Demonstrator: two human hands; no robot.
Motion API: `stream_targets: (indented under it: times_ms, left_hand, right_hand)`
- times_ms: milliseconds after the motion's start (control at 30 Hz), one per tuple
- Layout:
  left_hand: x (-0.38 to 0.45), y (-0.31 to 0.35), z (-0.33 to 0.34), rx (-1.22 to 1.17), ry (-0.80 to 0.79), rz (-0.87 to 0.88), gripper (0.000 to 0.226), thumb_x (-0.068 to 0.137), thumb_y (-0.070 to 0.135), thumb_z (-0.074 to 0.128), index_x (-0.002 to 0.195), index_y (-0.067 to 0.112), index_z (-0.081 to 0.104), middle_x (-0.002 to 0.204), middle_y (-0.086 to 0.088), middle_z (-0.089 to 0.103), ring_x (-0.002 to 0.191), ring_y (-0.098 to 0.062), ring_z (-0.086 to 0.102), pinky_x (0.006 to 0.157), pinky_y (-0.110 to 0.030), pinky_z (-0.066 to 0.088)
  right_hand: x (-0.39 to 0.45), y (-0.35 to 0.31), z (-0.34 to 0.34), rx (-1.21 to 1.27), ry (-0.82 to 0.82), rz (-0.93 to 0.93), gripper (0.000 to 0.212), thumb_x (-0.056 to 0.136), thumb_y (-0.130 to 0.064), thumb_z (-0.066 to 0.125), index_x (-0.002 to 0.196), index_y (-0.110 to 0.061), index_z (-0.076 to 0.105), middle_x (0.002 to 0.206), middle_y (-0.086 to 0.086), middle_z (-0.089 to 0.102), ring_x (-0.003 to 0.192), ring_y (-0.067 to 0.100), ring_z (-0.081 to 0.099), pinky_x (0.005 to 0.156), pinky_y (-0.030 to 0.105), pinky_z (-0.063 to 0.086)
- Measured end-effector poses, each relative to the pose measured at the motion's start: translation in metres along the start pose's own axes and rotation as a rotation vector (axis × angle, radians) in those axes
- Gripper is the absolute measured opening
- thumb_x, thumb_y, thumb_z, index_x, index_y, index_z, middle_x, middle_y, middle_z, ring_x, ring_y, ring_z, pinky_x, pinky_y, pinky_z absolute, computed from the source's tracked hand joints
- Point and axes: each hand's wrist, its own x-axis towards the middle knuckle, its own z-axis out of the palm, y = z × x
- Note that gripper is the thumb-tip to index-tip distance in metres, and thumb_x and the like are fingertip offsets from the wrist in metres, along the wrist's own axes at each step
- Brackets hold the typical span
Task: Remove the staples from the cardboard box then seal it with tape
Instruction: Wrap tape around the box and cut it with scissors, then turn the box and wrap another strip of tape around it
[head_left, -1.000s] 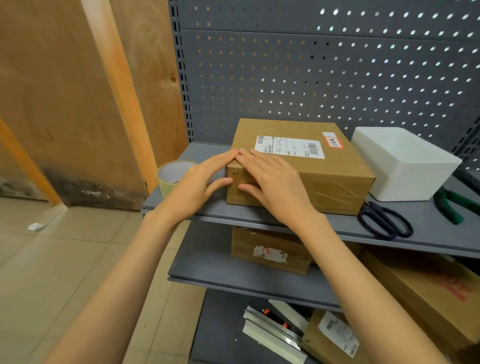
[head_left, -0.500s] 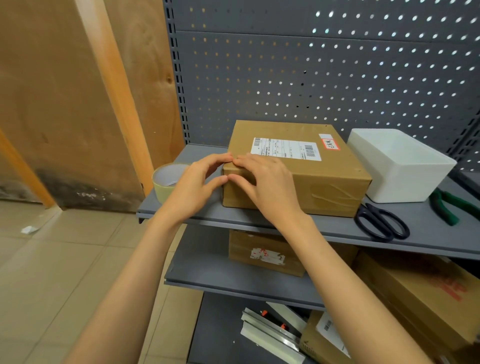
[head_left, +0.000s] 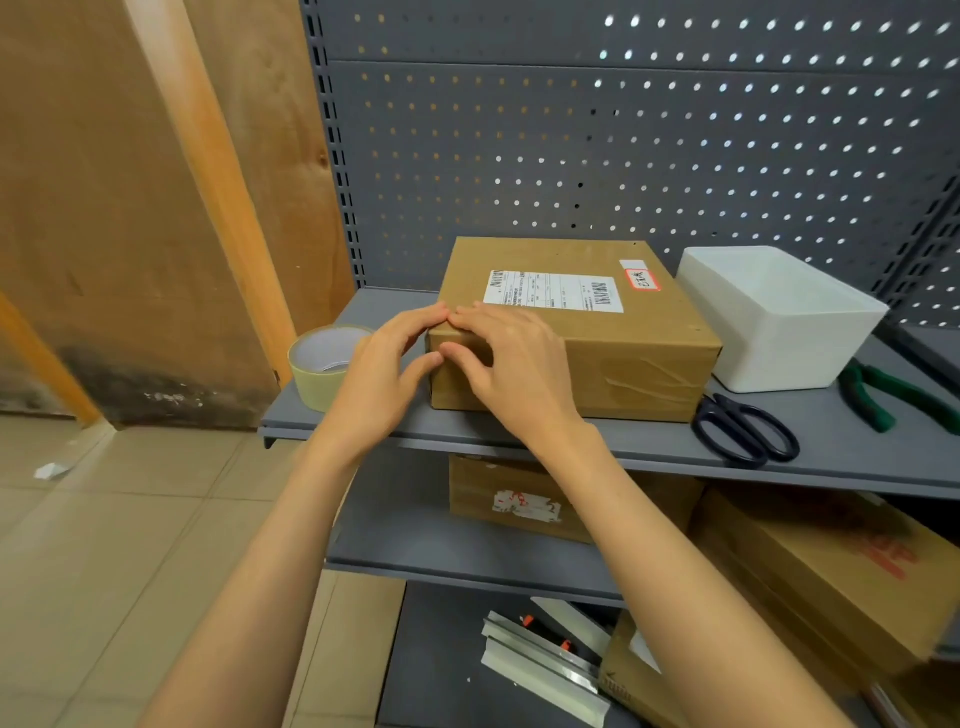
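Both hands are on the near-left corner of the flat brown cardboard box (head_left: 571, 332), which sits on the grey metal shelf (head_left: 649, 447) between the roll of tan packing tape (head_left: 324, 364) on its left and the white rectangular plastic tub (head_left: 779, 317) on its right. The left hand (head_left: 384, 374) has its fingers curled, tips on the top edge at the corner and thumb against the side face. The right hand (head_left: 514, 364) mirrors it, fingertips (head_left: 467, 317) bent onto the top edge and thumb low on the front face. Neither hand carries a tool; each presses or pinches the corner itself.

This reads as working the tape down over the corner, or feeling there for a staple; no staple shows, it would be too small to make out. To do it well, press from the top face over the edge and down the side in one stroke so no bubble is trapped at the fold. Thumbs should brace the box so it does not slide towards the tub.

The black-handled scissors (head_left: 743, 431) and the green-handled pliers (head_left: 883, 395) lie to the right, near the shelf's front edge, within reach if a staple turns up. Wrinkled tape already shows on the front face, so smoothing firmly matters.
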Motion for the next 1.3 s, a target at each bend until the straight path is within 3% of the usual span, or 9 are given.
stream_targets:
  times_ms: [200,300,433,567,700,800,933,1100,1300]
  left_hand:
    - [-0.005,0.01,0.005,-0.09,0.0,-0.109,0.049,0.093,0.004,0.052,0.139,0.013,0.041,0.141,0.007,0.041,0.133,-0.006,0.035,0.112,-0.027,0.029]
    - [-0.007,0.021,0.013,-0.284,0.056,-0.261,0.057,0.096,0.019,0.048,0.147,0.016,0.023,0.145,0.014,0.028,0.134,-0.001,0.026,0.104,-0.015,0.024]
    - [-0.001,0.029,0.024,-0.421,0.223,-0.518,0.066,0.095,0.038,0.048,0.149,0.014,0.019,0.155,0.0,0.023,0.14,-0.014,0.025,0.108,-0.026,0.024]
    - [0.009,0.025,0.033,-0.528,0.218,-0.703,0.07,0.089,0.055,0.046,0.143,0.012,0.034,0.144,-0.005,0.043,0.129,-0.022,0.043,0.101,-0.035,0.036]
    - [0.013,0.031,0.043,-0.628,0.192,-0.722,0.061,0.089,0.056,0.046,0.136,0.017,0.043,0.124,0.005,0.053,0.107,-0.015,0.051,0.084,-0.028,0.035]
    - [0.015,0.033,0.047,-0.634,0.237,-0.722,0.06,0.088,0.053,0.05,0.136,0.019,0.041,0.121,0.004,0.051,0.107,-0.015,0.049,0.085,-0.029,0.034]
    - [0.015,0.036,0.043,-0.665,0.3,-0.748,0.058,0.087,0.049,0.054,0.134,0.017,0.044,0.124,0.002,0.054,0.109,-0.016,0.052,0.085,-0.031,0.038]
    - [0.019,0.044,0.023,-0.675,0.398,-0.646,0.036,0.087,0.045,0.054,0.114,0.021,0.054,0.113,0.003,0.059,0.098,-0.012,0.054,0.083,-0.031,0.041]
    - [0.028,0.056,0.004,-0.68,0.459,-0.473,0.009,0.088,0.037,0.055,0.084,0.03,0.058,0.089,0.012,0.051,0.085,-0.008,0.045,0.075,-0.028,0.033]
  right_hand:
    - [-0.002,0.003,-0.013,0.145,-0.101,0.053,0.041,0.093,-0.031,0.055,0.13,-0.013,0.054,0.135,0.004,0.054,0.134,0.017,0.039,0.112,0.027,0.019]
    - [-0.004,0.015,-0.033,0.209,0.19,0.213,0.035,0.094,-0.028,0.051,0.124,-0.011,0.059,0.13,0.004,0.058,0.129,0.017,0.043,0.111,0.031,0.027]
    - [-0.01,0.054,-0.063,0.148,0.463,0.596,0.037,0.094,-0.03,0.048,0.127,-0.013,0.052,0.128,0.003,0.053,0.123,0.018,0.042,0.103,0.026,0.027]
    - [-0.023,0.085,-0.08,0.366,0.338,0.945,0.05,0.094,-0.035,0.047,0.138,-0.011,0.04,0.139,0.004,0.044,0.129,0.02,0.039,0.105,0.032,0.031]
    - [-0.03,0.092,-0.081,0.607,0.202,1.102,0.046,0.094,-0.042,0.045,0.126,-0.009,0.049,0.12,0.005,0.054,0.103,0.017,0.051,0.081,0.03,0.041]
    - [-0.031,0.09,-0.083,0.693,0.172,1.113,0.032,0.095,-0.043,0.042,0.106,-0.014,0.052,0.093,-0.003,0.053,0.079,0.007,0.048,0.064,0.024,0.036]
    - [-0.033,0.087,-0.087,0.772,0.196,1.103,0.024,0.092,-0.041,0.049,0.1,-0.019,0.054,0.088,-0.009,0.054,0.078,0.003,0.047,0.061,0.022,0.036]
    - [-0.029,0.079,-0.105,1.032,0.293,1.115,0.029,0.084,-0.039,0.058,0.106,-0.02,0.056,0.093,-0.004,0.06,0.085,0.012,0.055,0.066,0.027,0.044]
    - [-0.029,0.079,-0.117,1.327,0.086,1.009,0.023,0.085,-0.041,0.06,0.103,-0.027,0.063,0.103,0.002,0.071,0.102,0.021,0.064,0.09,0.039,0.05]
